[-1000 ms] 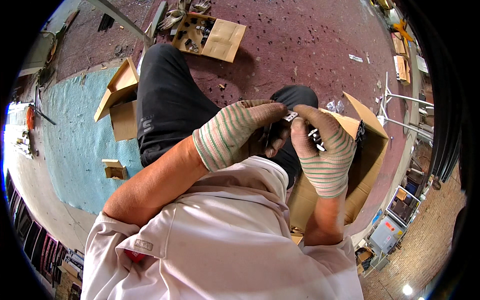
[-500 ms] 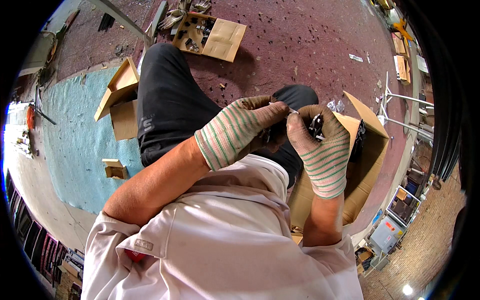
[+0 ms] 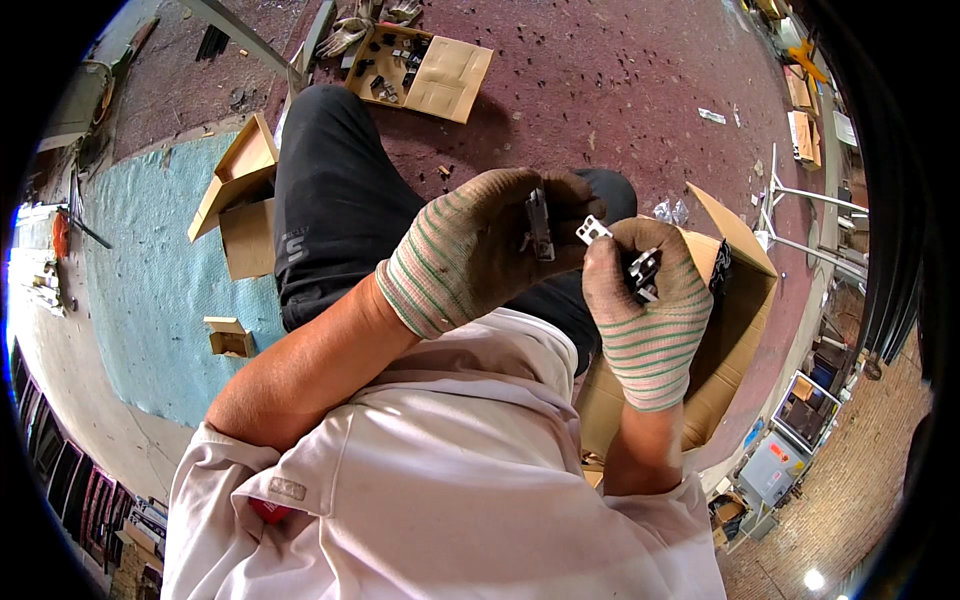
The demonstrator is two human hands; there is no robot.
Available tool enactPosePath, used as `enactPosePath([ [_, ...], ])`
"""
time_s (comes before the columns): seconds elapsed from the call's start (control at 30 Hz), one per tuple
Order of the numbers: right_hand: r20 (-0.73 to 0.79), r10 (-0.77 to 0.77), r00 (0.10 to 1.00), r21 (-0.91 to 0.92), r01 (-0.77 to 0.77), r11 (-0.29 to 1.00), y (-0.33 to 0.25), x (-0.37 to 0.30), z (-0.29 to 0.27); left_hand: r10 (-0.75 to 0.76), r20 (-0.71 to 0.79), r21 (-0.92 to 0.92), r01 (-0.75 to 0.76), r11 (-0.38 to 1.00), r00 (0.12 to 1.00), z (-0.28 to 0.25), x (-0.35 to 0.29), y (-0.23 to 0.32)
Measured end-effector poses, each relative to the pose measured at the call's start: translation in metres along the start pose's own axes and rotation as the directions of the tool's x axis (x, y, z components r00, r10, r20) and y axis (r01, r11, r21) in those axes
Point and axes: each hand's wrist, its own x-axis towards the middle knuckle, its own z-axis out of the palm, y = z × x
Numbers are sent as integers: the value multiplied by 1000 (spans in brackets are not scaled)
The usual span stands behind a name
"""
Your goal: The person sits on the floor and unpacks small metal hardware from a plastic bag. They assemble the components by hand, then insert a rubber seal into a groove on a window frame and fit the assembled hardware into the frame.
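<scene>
Both my hands wear striped knit gloves with brown, dirty palms, held close together over my lap. In my left hand [image 3: 465, 245], turned partly palm up, lies a narrow metal-and-black fitting [image 3: 540, 226], with the fingers bent round it. Thumb and forefinger of my right hand [image 3: 655, 315] pinch a small white plate with holes [image 3: 593, 230], which points toward the left hand. More small black-and-silver fittings [image 3: 643, 272] sit in the curl of the right hand's fingers. Their exact shape is partly hidden by the glove. The plate and the left hand's fitting are apart.
An open cardboard box [image 3: 735, 340] stands beside my right arm, with black parts at its edge. Ahead, a shallow carton [image 3: 450, 80] holds small black parts, near loose gloves [image 3: 345, 38]. Another open box [image 3: 248, 240] and a tiny carton [image 3: 231, 338] are on the left.
My hands have drawn apart. The left has turned its palm up, showing the fitting in it. The white plate, earlier between both hands' fingertips, is now in the right hand alone.
</scene>
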Motion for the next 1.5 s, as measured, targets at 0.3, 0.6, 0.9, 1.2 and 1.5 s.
enactPosePath([
  [0.3,62,-72,995,-97,78,992,-3,0,1,34,-95,289,-5,957,995,16,1,10],
  [0.6,186,-36,982,-72,50,996,-5,8,-6,-45,0,-280,43,959,999,20,6,11],
  [0.9,285,-18,958,-62,37,997,0,17,-8,-88,-44,-238,75,968,995,18,7,9],
  [1.2,345,8,939,-101,28,994,3,21,-10,-100,-43,-226,88,970,994,18,8,8],
  [1.5,380,14,925,-195,65,979,2,23,-11,-156,-72,-250,134,959,985,21,6,8],
])
